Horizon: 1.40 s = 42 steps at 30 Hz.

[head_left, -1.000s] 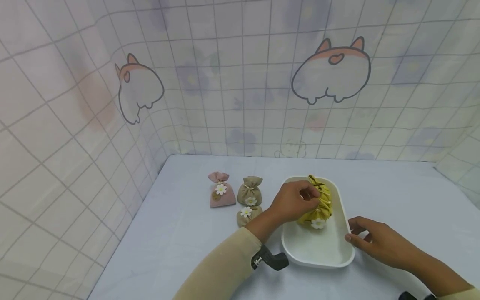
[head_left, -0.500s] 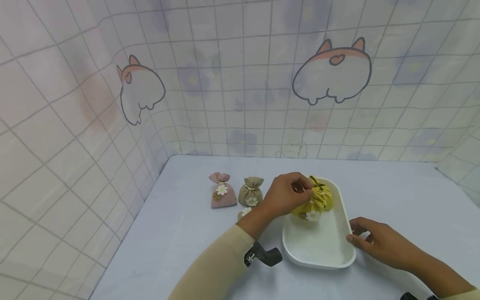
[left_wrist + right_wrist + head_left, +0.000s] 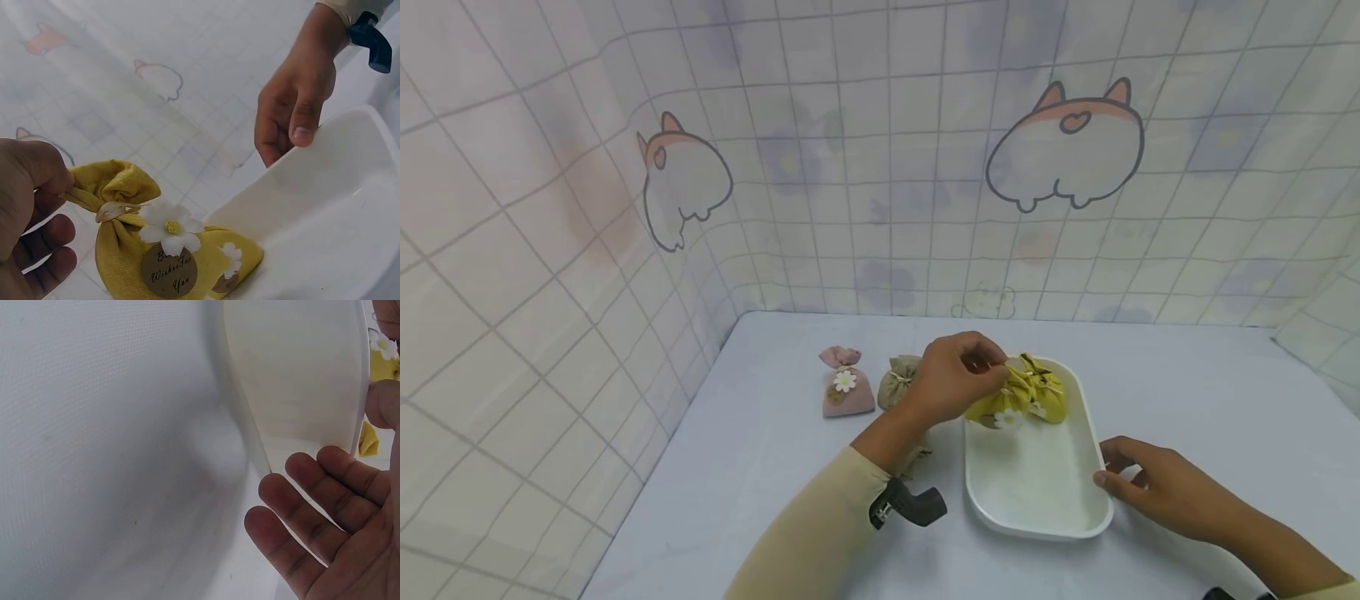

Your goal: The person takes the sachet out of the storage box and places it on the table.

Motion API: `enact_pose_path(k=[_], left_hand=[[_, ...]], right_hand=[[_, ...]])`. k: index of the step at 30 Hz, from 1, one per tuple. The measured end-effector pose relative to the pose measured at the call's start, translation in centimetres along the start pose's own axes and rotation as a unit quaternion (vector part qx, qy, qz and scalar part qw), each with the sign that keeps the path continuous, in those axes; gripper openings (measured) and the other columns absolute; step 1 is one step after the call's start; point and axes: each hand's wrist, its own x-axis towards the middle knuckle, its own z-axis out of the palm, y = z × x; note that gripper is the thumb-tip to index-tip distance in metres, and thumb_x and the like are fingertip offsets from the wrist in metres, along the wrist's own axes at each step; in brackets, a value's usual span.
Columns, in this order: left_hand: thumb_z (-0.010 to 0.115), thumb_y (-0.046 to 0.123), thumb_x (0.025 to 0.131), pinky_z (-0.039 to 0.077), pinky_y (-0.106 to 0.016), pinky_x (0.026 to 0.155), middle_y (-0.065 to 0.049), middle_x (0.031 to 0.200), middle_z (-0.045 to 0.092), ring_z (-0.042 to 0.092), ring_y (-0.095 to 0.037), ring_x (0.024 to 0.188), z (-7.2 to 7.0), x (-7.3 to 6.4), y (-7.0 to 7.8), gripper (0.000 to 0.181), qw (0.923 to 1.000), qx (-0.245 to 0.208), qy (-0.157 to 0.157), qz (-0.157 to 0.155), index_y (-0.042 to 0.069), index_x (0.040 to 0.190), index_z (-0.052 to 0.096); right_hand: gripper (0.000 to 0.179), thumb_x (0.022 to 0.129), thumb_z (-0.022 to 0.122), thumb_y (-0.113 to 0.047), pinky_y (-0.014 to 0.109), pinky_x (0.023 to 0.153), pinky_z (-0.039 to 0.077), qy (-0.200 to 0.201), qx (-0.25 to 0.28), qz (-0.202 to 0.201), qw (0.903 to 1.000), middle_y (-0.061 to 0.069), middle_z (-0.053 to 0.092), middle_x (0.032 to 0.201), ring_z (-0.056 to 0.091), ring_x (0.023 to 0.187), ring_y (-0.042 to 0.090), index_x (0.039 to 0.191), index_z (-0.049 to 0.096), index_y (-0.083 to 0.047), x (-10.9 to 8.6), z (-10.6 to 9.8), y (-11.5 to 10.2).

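My left hand [image 3: 958,379] pinches the gathered neck of a yellow drawstring pouch [image 3: 119,253] between thumb and forefinger, over the left side of the white tray [image 3: 1037,496]. In the left wrist view this pouch shows a white cloth flower and a round brown tag with writing. Behind it, a second yellow pouch [image 3: 1052,402] lies in the far end of the tray. At the tray's right wall, my right hand [image 3: 1161,485] holds the rim, thumb on the edge and fingers against the outside.
Left of the tray lies a pink pouch [image 3: 847,395] with a white flower. A beige pouch [image 3: 895,382] beside it is partly behind my left hand, and another beige pouch [image 3: 919,454] is mostly hidden by the forearm. A patterned curtain [image 3: 910,208] hangs behind the table.
My left hand has moved left with the yellow pouch, uncovering the second yellow pouch. The forearm now covers more of the beige pouches. The right hand stays at the tray's rim.
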Motion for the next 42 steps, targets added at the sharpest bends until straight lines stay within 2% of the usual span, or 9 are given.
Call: enact_pose_path(k=[10, 23, 35, 42], left_hand=[[0.076, 0.015, 0.093, 0.053, -0.024, 0.070, 0.008, 0.089, 0.069, 0.062, -0.008, 0.080, -1.8, -0.2, 0.1, 0.005, 0.9997, 0.004, 0.022, 0.008, 0.014, 0.098, 0.074], [0.075, 0.016, 0.093, 0.055, -0.030, 0.075, 0.006, 0.092, 0.068, 0.063, -0.014, 0.084, -4.6, -1.0, -0.2, 0.005, 0.9992, -0.011, 0.038, 0.004, 0.016, 0.097, 0.072], [0.075, 0.018, 0.094, 0.055, -0.032, 0.073, 0.004, 0.092, 0.069, 0.064, -0.016, 0.085, -6.4, -2.0, -0.9, 0.007, 0.9988, -0.010, 0.046, -0.017, 0.015, 0.099, 0.071], [0.075, 0.016, 0.093, 0.056, -0.034, 0.075, 0.001, 0.092, 0.069, 0.064, -0.018, 0.085, -7.2, -2.6, -1.1, 0.007, 0.9982, -0.016, 0.053, -0.024, 0.013, 0.098, 0.071]], right_hand=[[0.049, 0.096, 0.071, -0.040, 0.029, 0.068, 0.055, -0.003, 0.005, 0.001, 1.0000, 0.004, 0.070, 0.111, 0.064, 0.087, 0.015, 0.128, 0.062, -0.004, -0.3, 0.0, 0.0], [0.052, 0.097, 0.070, -0.042, 0.029, 0.069, 0.055, -0.002, 0.002, -0.002, 1.0000, 0.005, 0.070, 0.114, 0.065, 0.089, 0.015, 0.130, 0.061, -0.003, 0.1, -0.1, -0.1], [0.049, 0.097, 0.070, -0.042, 0.029, 0.070, 0.055, 0.003, 0.000, -0.008, 1.0000, 0.003, 0.070, 0.113, 0.064, 0.090, 0.015, 0.129, 0.062, -0.005, -0.2, 0.0, -0.1], [0.051, 0.097, 0.071, -0.042, 0.031, 0.070, 0.056, -0.002, 0.001, 0.004, 1.0000, 0.005, 0.070, 0.114, 0.065, 0.091, 0.016, 0.129, 0.062, -0.004, -0.1, 0.0, 0.0]])
